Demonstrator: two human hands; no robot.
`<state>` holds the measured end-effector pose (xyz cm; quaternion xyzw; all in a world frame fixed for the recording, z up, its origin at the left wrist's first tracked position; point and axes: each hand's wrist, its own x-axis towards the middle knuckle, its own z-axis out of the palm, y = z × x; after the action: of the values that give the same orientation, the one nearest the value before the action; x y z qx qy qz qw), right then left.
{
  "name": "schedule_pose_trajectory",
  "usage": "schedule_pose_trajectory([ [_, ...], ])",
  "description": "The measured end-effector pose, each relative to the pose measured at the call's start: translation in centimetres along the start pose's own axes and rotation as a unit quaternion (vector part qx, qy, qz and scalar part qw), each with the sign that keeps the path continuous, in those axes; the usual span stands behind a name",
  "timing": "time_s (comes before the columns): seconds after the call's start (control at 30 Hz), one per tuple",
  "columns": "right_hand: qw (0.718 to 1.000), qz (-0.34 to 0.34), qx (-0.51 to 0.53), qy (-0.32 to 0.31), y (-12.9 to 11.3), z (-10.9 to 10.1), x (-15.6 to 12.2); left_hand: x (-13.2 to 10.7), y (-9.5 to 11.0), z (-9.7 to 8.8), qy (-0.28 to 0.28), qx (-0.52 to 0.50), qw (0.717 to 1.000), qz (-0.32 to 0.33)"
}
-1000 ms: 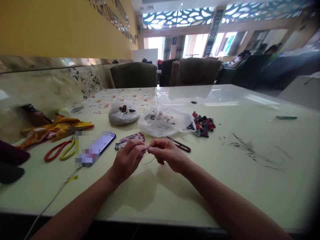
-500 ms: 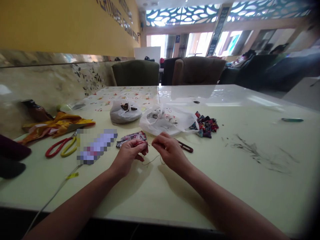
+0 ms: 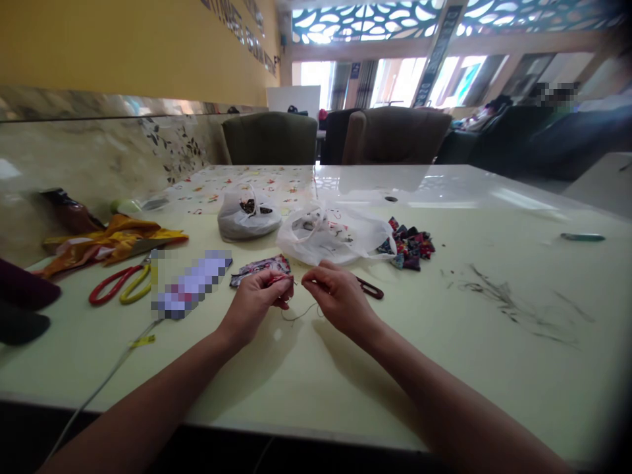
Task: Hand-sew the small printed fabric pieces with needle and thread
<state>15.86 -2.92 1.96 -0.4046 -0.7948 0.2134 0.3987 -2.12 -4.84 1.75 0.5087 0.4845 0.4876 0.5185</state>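
Note:
My left hand is closed in a pinch on a small red piece of patterned fabric just above the pale table. A few centimetres to its right, my right hand pinches a thin thread that loops down onto the table between the two hands. Whether a needle is in the fingers is too small to tell. A strip of patterned fabric lies just beyond my left hand. Small red thread snips lie behind my right hand.
Two white plastic bags sit beyond the hands, with a pile of colourful fabric pieces to their right. Red-and-yellow scissors, a phone with a cable and yellow cloth lie left. Thread scraps lie right. Armchairs stand behind.
My hands have drawn slightly apart, with the right hand pulling the thread to the right; the camera has tilted a little, so everything sits a bit higher in view.

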Motion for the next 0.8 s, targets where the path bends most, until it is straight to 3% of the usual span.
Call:
schedule_pose_trajectory([
  [0.47, 1.000, -0.013, 0.003, -0.007, -0.02, -0.10, 0.02, -0.10, 0.05, 0.06, 0.037, 0.139, 0.985, 0.095],
  [0.8, 1.000, -0.023, 0.015, -0.014, 0.25, 0.04, 0.09, 0.18, 0.09, 0.04, -0.008, 0.048, 0.998, 0.039],
])
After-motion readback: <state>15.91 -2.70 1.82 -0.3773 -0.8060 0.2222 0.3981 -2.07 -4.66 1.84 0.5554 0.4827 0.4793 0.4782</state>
